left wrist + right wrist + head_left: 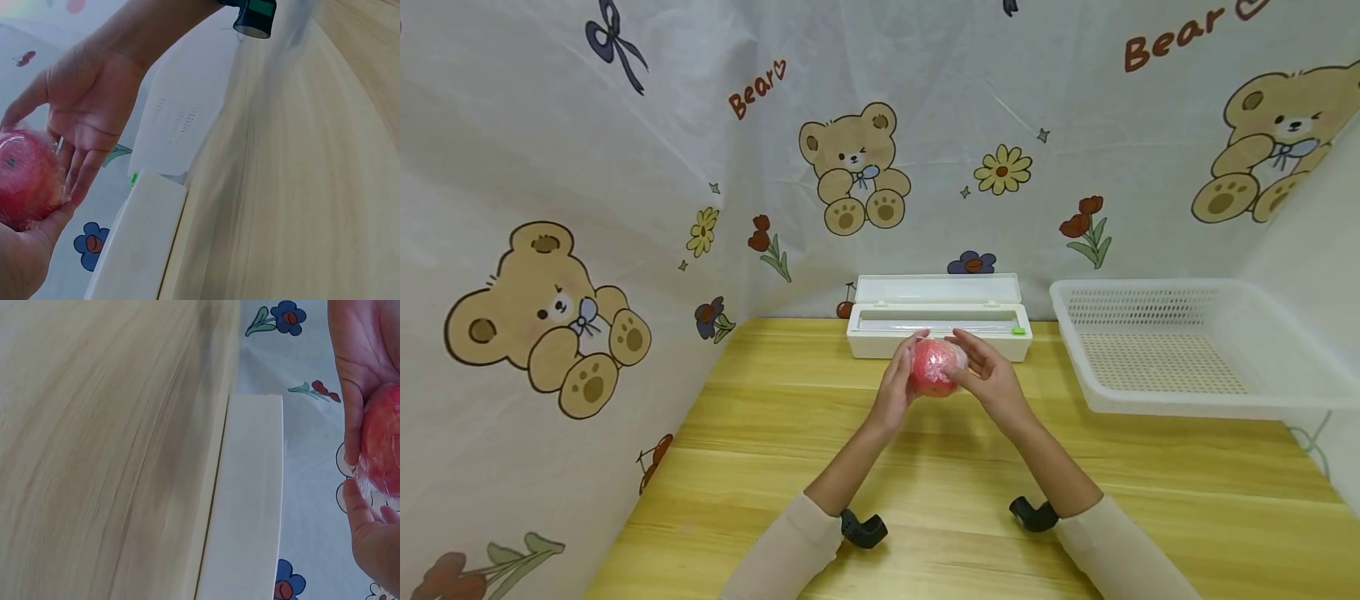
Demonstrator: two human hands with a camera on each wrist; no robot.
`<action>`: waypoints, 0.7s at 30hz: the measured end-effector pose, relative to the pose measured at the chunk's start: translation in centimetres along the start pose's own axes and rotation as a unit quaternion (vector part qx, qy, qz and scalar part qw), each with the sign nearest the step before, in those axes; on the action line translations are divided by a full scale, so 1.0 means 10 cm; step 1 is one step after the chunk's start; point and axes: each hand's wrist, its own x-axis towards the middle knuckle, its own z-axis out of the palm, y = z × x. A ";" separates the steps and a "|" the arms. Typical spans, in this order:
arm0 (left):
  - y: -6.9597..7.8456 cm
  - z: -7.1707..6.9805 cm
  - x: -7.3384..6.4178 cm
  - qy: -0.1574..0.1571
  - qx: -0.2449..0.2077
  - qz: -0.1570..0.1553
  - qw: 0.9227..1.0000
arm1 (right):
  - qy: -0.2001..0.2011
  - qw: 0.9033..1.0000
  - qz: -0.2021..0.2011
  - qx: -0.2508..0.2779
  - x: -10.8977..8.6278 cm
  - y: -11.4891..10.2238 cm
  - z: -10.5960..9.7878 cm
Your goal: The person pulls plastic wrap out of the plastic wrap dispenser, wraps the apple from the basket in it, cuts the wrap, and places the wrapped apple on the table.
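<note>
A red apple [934, 367] in crinkled clear plastic wrap is held up over the table, between both hands, in the head view. My left hand [893, 390] cups its left side with the fingers along it. On the other side my right hand [997, 388] grips the apple, thumb on the front and fingers toward the back. The left wrist view shows the apple's dark stem hollow [11, 162] under the shiny film. In the right wrist view, wrap [364, 482] bunches at the fingertips beside the apple.
Behind the hands stands a white cling film box [940, 345], lid raised, with a green slider [1018, 331] at its right end. A white perforated basket [1187, 403] sits at the right. Bear-printed cloth [925, 67] hangs behind the wooden table [760, 433].
</note>
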 end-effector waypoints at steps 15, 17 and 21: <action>-0.03 -0.03 0.01 -0.009 0.020 -0.003 1.000 | 0.008 1.000 -0.008 -0.017 -0.02 -0.01 -0.04; -0.04 -0.03 0.00 -0.009 0.017 -0.008 1.000 | 0.005 1.000 -0.007 -0.025 -0.02 -0.01 -0.05; -0.06 -0.05 -0.02 -0.003 0.003 -0.020 1.000 | -0.004 0.999 0.002 -0.050 -0.03 -0.01 -0.06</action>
